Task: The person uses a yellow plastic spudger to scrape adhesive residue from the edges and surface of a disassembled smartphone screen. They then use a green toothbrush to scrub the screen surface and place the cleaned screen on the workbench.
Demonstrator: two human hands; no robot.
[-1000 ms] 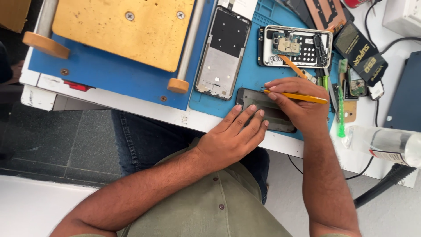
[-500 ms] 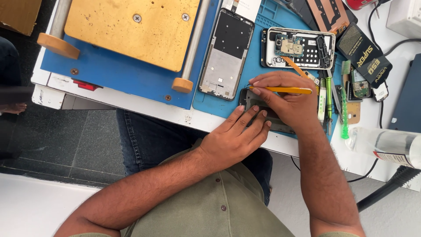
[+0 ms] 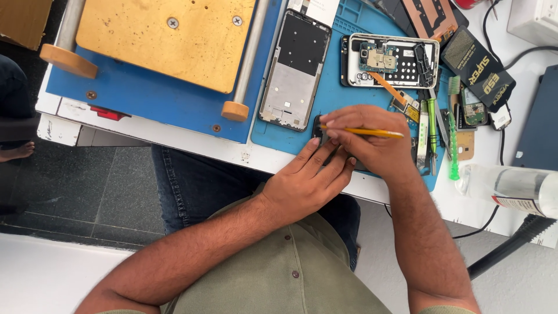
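1. A dark phone part [image 3: 319, 129] lies near the front edge of the blue work mat [image 3: 343, 96], mostly hidden under both hands; only its dark upper-left corner shows.
2. The right hand [image 3: 372, 142] rests on top of it, its grip clenched around a thin yellow tool [image 3: 372, 132] that lies almost level, its far end pointing right.
3. The left hand [image 3: 305, 183] presses from the near side, grip released, fingers [image 3: 317, 157] stretched flat against the part and touching the right hand.
4. Just left of the hands lies a bare grey phone frame [image 3: 295, 70], set upright on the mat.
5. Above the hands sits an opened phone [image 3: 392, 61] with its circuit board showing and an orange ribbon running down from it.
6. To the right, a green brush [image 3: 453, 128] and slim metal tools [image 3: 431, 136] lie side by side.
7. A yellow-topped blue machine [image 3: 168, 43] takes up the left of the white surface [image 3: 174, 135].
8. A clear bottle [image 3: 511, 186] lies on its side at the far right.
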